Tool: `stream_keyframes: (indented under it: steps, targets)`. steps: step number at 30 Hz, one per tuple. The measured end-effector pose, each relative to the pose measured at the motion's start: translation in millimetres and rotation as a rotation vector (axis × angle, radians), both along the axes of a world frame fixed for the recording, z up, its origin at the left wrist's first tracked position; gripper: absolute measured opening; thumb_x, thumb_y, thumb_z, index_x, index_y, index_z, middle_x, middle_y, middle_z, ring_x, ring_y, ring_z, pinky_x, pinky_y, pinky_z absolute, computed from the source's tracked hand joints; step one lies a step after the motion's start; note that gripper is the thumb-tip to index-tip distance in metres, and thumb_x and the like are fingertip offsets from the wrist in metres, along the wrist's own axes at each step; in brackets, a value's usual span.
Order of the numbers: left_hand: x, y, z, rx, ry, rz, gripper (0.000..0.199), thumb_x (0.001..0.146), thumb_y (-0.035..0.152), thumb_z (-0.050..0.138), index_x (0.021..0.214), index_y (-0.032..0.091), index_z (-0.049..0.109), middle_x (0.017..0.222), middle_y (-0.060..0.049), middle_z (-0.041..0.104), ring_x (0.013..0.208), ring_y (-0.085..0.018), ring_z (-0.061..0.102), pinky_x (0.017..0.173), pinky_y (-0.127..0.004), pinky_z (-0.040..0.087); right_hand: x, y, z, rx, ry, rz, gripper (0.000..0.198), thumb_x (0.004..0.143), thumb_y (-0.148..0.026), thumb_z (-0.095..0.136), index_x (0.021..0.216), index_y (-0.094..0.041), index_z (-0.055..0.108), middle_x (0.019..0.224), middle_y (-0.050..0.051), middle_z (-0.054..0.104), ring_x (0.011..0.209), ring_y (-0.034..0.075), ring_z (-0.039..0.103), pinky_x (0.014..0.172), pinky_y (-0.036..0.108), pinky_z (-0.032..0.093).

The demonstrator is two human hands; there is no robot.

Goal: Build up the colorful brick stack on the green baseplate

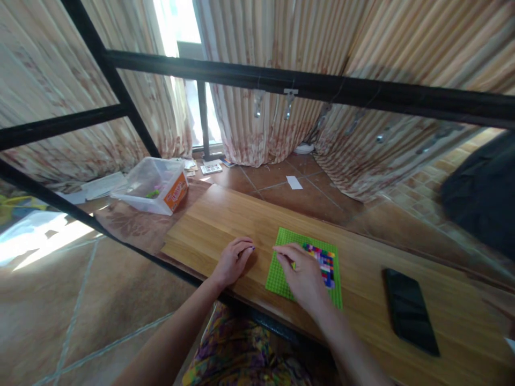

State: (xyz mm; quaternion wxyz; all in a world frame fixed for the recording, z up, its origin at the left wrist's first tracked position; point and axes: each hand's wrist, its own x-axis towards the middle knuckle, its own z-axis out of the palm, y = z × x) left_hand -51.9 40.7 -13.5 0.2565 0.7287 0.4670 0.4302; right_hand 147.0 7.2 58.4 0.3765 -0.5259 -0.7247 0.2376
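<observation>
A green studded baseplate lies on the wooden bench, with a patch of small multicoloured bricks built up on its right part. My left hand rests on the wood to the left of the plate. Its thumb and forefinger pinch a tiny purple brick. Over the plate, my right hand has its thumb and forefinger close together near the plate's left edge. Whatever those fingertips hold is too small to make out. The right hand covers the middle of the plate and some of the bricks.
A black phone lies on the bench to the right. Beyond the bench's left end stands a clear plastic box with an orange label and a few pieces inside. Black metal bars cross in front of the curtains.
</observation>
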Motion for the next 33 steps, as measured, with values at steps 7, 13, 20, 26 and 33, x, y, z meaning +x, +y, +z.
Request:
stream_keyframes:
  steps: [7, 13, 20, 26, 33]
  targets:
    - [-3, -1, -1.0, -0.05, -0.064, -0.059, 0.03, 0.098, 0.032, 0.041, 0.097, 0.018, 0.068, 0.109, -0.01, 0.066, 0.106, -0.019, 0.061, 0.097, -0.035, 0.049, -41, 25, -36, -0.035, -0.032, 0.112, 0.019, 0.09, -0.022, 0.053, 0.1, -0.023, 0.07, 0.093, 0.005, 0.068, 0.084, 0.018, 0.063, 0.077, 0.031, 0.048]
    - [-6, -1, 3.4, -0.09, -0.106, -0.105, 0.033, 0.098, 0.035, 0.038, 0.098, 0.018, 0.066, 0.109, -0.011, 0.065, 0.106, -0.019, 0.06, 0.098, -0.036, 0.047, -53, 27, -45, -0.03, 0.032, 0.088, 0.017, 0.091, -0.024, 0.054, 0.093, -0.022, 0.07, 0.09, 0.005, 0.067, 0.083, 0.017, 0.062, 0.076, 0.029, 0.048]
    - [-5, -1, 7.1, -0.096, -0.053, -0.113, 0.033, 0.098, 0.033, 0.038, 0.097, 0.018, 0.067, 0.109, -0.009, 0.066, 0.106, -0.019, 0.06, 0.098, -0.035, 0.046, -40, 16, -19, 0.034, 0.016, 0.05, 0.019, 0.094, -0.027, 0.05, 0.089, -0.022, 0.068, 0.09, 0.004, 0.068, 0.085, 0.017, 0.063, 0.079, 0.029, 0.048]
    - [-4, -1, 10.4, -0.067, -0.026, -0.098, 0.027, 0.096, 0.032, 0.044, 0.092, 0.018, 0.067, 0.103, -0.007, 0.067, 0.1, -0.018, 0.062, 0.094, -0.033, 0.048, 32, 4, 2, 0.102, -0.122, -0.161, 0.022, 0.093, -0.034, 0.051, 0.093, -0.022, 0.07, 0.096, 0.005, 0.067, 0.092, 0.02, 0.062, 0.085, 0.036, 0.048]
    - [-4, -1, 11.3, -0.05, -0.015, -0.095, 0.024, 0.095, 0.031, 0.047, 0.089, 0.019, 0.067, 0.101, -0.006, 0.068, 0.098, -0.017, 0.063, 0.093, -0.032, 0.048, 72, 15, -8, 0.142, -0.287, -0.216, 0.027, 0.089, -0.039, 0.053, 0.084, -0.022, 0.073, 0.098, 0.007, 0.064, 0.095, 0.022, 0.058, 0.088, 0.039, 0.046]
